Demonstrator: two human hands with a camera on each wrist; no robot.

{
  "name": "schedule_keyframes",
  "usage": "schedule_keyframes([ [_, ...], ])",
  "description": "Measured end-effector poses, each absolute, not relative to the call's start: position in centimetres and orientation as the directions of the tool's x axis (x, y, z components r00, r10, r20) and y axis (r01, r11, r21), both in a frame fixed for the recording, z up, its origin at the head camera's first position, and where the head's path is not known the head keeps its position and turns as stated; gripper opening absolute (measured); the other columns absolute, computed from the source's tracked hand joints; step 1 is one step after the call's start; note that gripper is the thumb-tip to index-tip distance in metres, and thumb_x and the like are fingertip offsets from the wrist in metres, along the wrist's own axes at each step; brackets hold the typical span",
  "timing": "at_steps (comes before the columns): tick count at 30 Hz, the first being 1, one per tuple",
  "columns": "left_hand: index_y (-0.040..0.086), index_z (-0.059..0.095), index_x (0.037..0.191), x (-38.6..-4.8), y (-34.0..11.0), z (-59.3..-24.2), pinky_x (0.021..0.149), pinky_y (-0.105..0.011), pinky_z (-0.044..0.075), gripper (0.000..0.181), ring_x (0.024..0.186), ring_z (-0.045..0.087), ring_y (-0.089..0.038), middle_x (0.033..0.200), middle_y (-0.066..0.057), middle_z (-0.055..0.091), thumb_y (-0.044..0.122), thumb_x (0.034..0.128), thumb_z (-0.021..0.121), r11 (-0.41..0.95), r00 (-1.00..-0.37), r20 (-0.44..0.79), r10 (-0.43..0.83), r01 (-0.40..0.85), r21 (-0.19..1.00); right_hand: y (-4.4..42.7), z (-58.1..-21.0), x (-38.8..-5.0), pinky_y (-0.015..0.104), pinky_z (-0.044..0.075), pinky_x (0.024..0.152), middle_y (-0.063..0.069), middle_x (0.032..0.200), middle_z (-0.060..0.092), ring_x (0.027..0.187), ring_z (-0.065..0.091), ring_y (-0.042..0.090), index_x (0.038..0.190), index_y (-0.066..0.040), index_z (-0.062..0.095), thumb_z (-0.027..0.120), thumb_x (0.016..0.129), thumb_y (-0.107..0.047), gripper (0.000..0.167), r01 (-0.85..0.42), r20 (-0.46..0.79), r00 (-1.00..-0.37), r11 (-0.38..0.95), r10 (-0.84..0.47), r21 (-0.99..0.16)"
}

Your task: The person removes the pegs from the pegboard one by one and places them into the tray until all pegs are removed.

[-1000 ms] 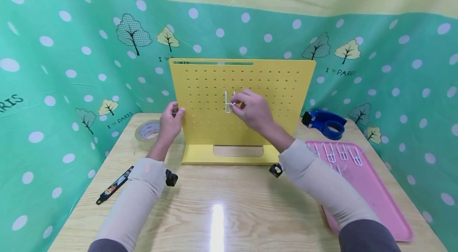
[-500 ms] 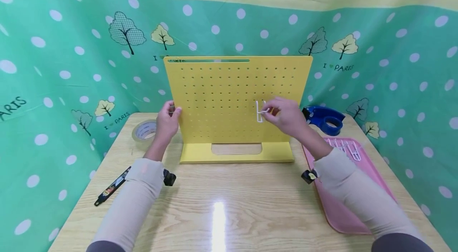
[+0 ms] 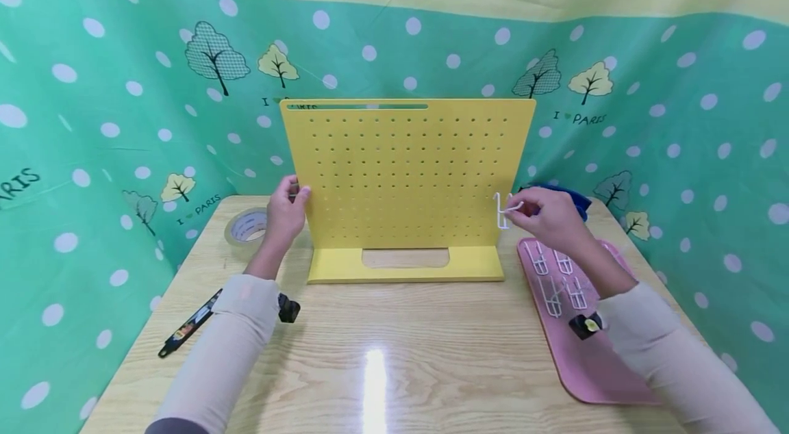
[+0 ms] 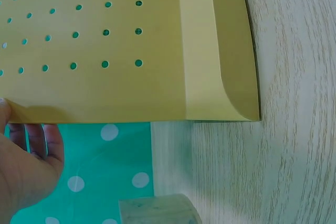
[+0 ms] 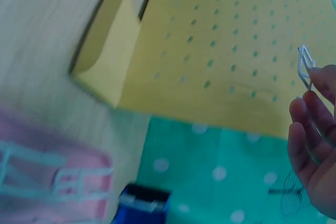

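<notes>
A yellow pegboard [image 3: 394,174] with rows of small holes stands upright on its own base. My left hand [image 3: 287,211] grips its left edge, thumb on the front and fingers behind, as the left wrist view also shows [image 4: 31,166]. Between thumb and fingertips my right hand [image 3: 551,218] pinches a white wire pegboard hook [image 3: 502,213], beside the board's right edge. In the right wrist view the hook [image 5: 304,69] is apart from the board, as far as I can tell. Several more white hooks [image 3: 550,297] lie on a pink tray [image 3: 607,376] below the right forearm.
Behind the right hand sits a blue tape dispenser [image 3: 576,200], partly hidden. A roll of clear tape [image 3: 246,225] lies left of the board. Nearer on the left is a black, narrow tool [image 3: 191,324] with a printed label. A green patterned curtain [image 3: 394,44] hangs behind.
The right hand has carried the hook from the middle of the pegboard rightward and slightly down to the board's right edge. My left hand keeps its grip on the left edge.
</notes>
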State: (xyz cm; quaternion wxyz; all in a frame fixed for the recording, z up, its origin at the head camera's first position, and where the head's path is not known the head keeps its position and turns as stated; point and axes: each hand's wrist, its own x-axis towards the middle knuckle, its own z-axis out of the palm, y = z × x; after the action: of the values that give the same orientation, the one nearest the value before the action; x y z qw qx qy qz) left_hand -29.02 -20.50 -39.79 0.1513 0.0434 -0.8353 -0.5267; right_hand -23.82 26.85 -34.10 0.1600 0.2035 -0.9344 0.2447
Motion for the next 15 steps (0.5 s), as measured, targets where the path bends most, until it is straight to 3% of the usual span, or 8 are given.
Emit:
schedule_keyframes([
  [6, 0.009, 0.055, 0.133, -29.0, -20.6, -39.9, 0.079, -0.025, 0.05, 0.03, 0.097, 0.055, -0.02, 0.117, -0.015, 0.06, 0.024, 0.1068, 0.052, 0.45, -0.952, 0.207, -0.226, 0.086, 0.889, 30.7, -34.9, -22.6, 0.022, 0.051, 0.062, 0.005, 0.087, 0.07, 0.076, 0.059, 0.018, 0.096, -0.013, 0.075, 0.073, 0.093, -0.016, 0.004, -0.364, 0.284, -0.922, 0.835, -0.261, -0.414],
  [15, 0.009, 0.055, 0.133, -28.9, -20.5, -39.7, 0.078, -0.025, 0.05, 0.03, 0.098, 0.055, -0.021, 0.119, -0.016, 0.06, 0.023, 0.107, 0.051, 0.445, -0.954, 0.195, -0.229, 0.075, 0.892, 37.5, -35.8, -21.3, 0.022, 0.05, 0.058, 0.004, 0.085, 0.068, 0.071, 0.055, -0.001, 0.093, -0.013, 0.075, 0.075, 0.092, -0.016, 0.003, -0.34, 0.256, -0.932, 0.86, -0.255, -0.381],
])
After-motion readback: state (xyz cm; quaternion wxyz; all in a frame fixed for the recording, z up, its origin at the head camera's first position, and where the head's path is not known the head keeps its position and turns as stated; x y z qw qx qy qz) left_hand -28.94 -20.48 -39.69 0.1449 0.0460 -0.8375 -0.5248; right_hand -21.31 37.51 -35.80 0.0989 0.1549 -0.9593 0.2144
